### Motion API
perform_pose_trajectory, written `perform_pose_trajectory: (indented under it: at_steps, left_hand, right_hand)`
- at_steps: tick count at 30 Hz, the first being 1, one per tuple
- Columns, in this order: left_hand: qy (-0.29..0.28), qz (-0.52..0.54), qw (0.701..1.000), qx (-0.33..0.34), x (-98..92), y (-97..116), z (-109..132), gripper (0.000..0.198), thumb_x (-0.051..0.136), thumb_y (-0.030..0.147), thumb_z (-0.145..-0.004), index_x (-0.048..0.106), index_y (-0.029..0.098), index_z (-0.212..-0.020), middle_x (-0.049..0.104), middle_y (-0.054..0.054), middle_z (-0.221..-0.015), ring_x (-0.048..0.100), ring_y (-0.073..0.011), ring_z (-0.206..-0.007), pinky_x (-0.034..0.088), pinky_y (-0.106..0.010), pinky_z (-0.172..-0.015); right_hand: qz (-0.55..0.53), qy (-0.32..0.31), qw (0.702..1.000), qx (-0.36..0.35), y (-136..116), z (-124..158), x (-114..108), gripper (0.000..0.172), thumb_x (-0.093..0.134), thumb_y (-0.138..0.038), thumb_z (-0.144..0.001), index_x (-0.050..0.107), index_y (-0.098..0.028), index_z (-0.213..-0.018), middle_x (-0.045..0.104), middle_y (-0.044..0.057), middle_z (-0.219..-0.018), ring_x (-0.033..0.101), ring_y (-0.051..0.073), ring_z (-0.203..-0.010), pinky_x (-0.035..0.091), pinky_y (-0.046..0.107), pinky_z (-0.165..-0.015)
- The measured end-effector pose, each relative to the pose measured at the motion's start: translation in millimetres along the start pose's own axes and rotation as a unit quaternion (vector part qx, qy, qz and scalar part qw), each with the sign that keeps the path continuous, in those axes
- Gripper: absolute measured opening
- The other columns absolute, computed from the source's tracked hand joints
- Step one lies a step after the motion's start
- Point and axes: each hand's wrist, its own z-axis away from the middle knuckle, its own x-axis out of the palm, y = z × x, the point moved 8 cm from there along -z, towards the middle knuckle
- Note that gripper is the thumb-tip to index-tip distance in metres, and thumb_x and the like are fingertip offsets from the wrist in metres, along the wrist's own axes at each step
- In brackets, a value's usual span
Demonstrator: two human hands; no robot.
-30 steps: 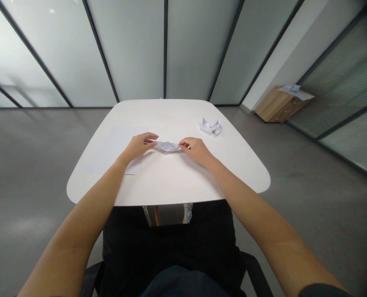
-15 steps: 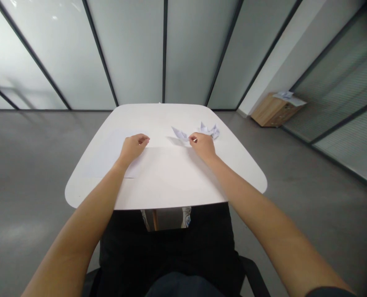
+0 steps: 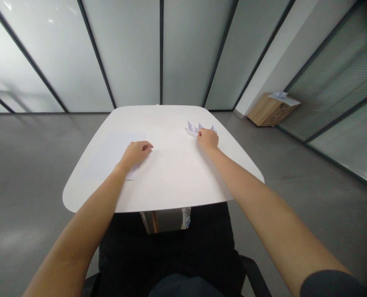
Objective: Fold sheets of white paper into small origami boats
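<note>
My right hand point(image 3: 208, 139) is closed, its thumb and fingers pinching a white origami figure point(image 3: 191, 127) with a sharp upright point, at the back right of the white table point(image 3: 171, 177). Just behind that hand stand more folded white paper points point(image 3: 200, 125), largely hidden by my fingers. My left hand point(image 3: 136, 152) hovers at or just above the table, left of the middle. Its fingers are loosely curled, apart from the thumb, and hold nothing that I can see. Under and beside it lies a flat white paper sheet point(image 3: 109, 159), partly covered by my forearm.
A wooden cabinet point(image 3: 268, 111) with papers point(image 3: 284, 98) on top stands on the floor at the far right. Frosted glass panels point(image 3: 133, 53) rise behind the table. Below the table's front edge are my legs in black and a chair armrest point(image 3: 254, 276).
My right hand has carried the origami figure right and a little farther back, up beside the other folded paper. The left hand has shifted slightly right and nearer to me.
</note>
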Motion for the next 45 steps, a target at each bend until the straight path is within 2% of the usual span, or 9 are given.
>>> perform_pose_trajectory:
  at_steps: [10,13,16,19,23,28,34,37,45]
  left_hand:
    - [0.017,0.006,1.000,0.004,-13.6,2,1,0.028,0.059,0.035,-0.094,0.081,0.027,-0.109,0.081,-0.002,-0.100,0.073,-0.0212,-0.089,0.052,-0.033,-0.089]
    - [0.021,-0.009,1.000,-0.007,-19.2,-1,2,0.029,0.057,0.033,-0.095,0.081,0.027,-0.110,0.082,-0.002,-0.102,0.073,-0.0220,-0.091,0.053,-0.033,-0.090]
    - [0.025,-0.030,0.999,-0.027,-22.7,-7,3,0.030,0.057,0.033,-0.095,0.080,0.027,-0.113,0.082,-0.002,-0.105,0.074,-0.0230,-0.095,0.053,-0.033,-0.093]
    - [0.039,-0.062,0.995,-0.073,-27.8,-21,5,0.032,0.057,0.031,-0.094,0.079,0.028,-0.117,0.081,-0.002,-0.114,0.074,-0.0244,-0.105,0.053,-0.034,-0.098]
    - [0.029,-0.082,0.989,-0.117,-35.1,-43,5,0.034,0.057,0.034,-0.094,0.078,0.028,-0.120,0.079,-0.002,-0.122,0.072,-0.0255,-0.111,0.052,-0.036,-0.102]
    - [0.025,-0.108,0.970,-0.215,-57.0,-86,13,0.044,0.057,0.046,-0.093,0.072,0.031,-0.131,0.074,-0.003,-0.133,0.068,-0.0320,-0.122,0.050,-0.044,-0.107]
    - [-0.020,-0.183,0.927,-0.326,-70.8,-134,37,0.074,0.060,0.065,-0.087,0.059,0.020,-0.146,0.066,-0.022,-0.141,0.059,-0.0446,-0.131,0.049,-0.057,-0.105]
    - [-0.046,-0.198,0.920,-0.335,-62.9,-127,41,0.072,0.057,0.069,-0.088,0.063,0.020,-0.141,0.063,-0.026,-0.141,0.059,-0.0476,-0.127,0.049,-0.061,-0.101]
    - [-0.052,-0.235,0.936,-0.258,-33.2,-61,28,0.067,0.043,0.067,-0.098,0.066,0.014,-0.131,0.063,-0.031,-0.135,0.057,-0.0475,-0.128,0.048,-0.059,-0.099]
  right_hand:
    - [-0.020,0.015,0.999,-0.022,-3,9,-15,0.046,0.061,-0.025,-0.097,0.067,-0.024,-0.143,0.079,0.015,-0.113,0.072,0.030,-0.106,0.050,0.039,-0.091]
    - [-0.047,0.020,0.997,-0.051,-20,20,-19,0.038,0.057,-0.031,-0.099,0.072,-0.024,-0.133,0.081,0.011,-0.106,0.072,0.031,-0.104,0.051,0.039,-0.091]
    - [-0.063,-0.041,0.990,-0.121,-50,35,-9,0.031,0.053,-0.030,-0.100,0.079,-0.023,-0.116,0.081,0.008,-0.105,0.072,0.027,-0.102,0.050,0.035,-0.092]
    - [-0.065,-0.098,0.975,-0.190,-77,55,1,0.030,0.056,-0.028,-0.099,0.078,-0.023,-0.118,0.080,0.007,-0.113,0.071,0.024,-0.106,0.049,0.032,-0.092]
    - [-0.042,-0.099,0.965,-0.237,-92,71,5,0.029,0.053,-0.028,-0.101,0.079,-0.020,-0.113,0.077,0.011,-0.117,0.066,0.025,-0.114,0.046,0.033,-0.100]
    - [-0.046,-0.092,0.966,-0.236,-90,72,5,0.029,0.053,-0.026,-0.101,0.079,-0.020,-0.112,0.077,0.010,-0.118,0.065,0.026,-0.113,0.046,0.033,-0.101]
    - [-0.061,-0.089,0.972,-0.207,-86,71,5,0.029,0.052,-0.025,-0.101,0.080,-0.022,-0.110,0.078,0.008,-0.116,0.066,0.025,-0.113,0.046,0.032,-0.098]
    - [-0.066,-0.087,0.974,-0.197,-84,71,5,0.029,0.053,-0.027,-0.100,0.080,-0.023,-0.110,0.079,0.007,-0.116,0.067,0.024,-0.112,0.047,0.032,-0.097]
    - [-0.076,-0.090,0.972,-0.204,-87,73,7,0.030,0.053,-0.026,-0.100,0.081,-0.023,-0.110,0.078,0.008,-0.117,0.066,0.024,-0.114,0.045,0.032,-0.103]
